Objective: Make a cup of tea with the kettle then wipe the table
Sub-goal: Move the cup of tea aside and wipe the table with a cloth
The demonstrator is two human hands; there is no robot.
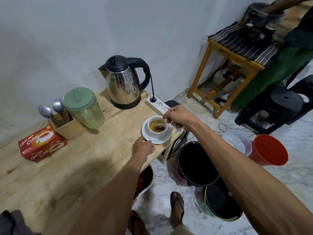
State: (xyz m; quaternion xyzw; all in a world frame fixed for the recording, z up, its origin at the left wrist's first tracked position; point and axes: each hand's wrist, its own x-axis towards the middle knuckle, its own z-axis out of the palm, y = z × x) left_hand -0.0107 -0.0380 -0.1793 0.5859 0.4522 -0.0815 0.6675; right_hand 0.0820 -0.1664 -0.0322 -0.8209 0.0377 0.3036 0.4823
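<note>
In front of the kettle (125, 82), the cup (157, 126) of tea sits on its saucer (153, 139) near the table (67, 167) corner, the right hand (177, 118) pinching the teabag (160, 127) string, the left hand (144, 147) gripping the saucer's near rim.

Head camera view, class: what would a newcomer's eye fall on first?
The white teacup on its saucer near the table's right edge, where the right hand dangles a tea bag in amber tea. Behind it stands the steel kettle; a red bucket sits on the floor.
</note>
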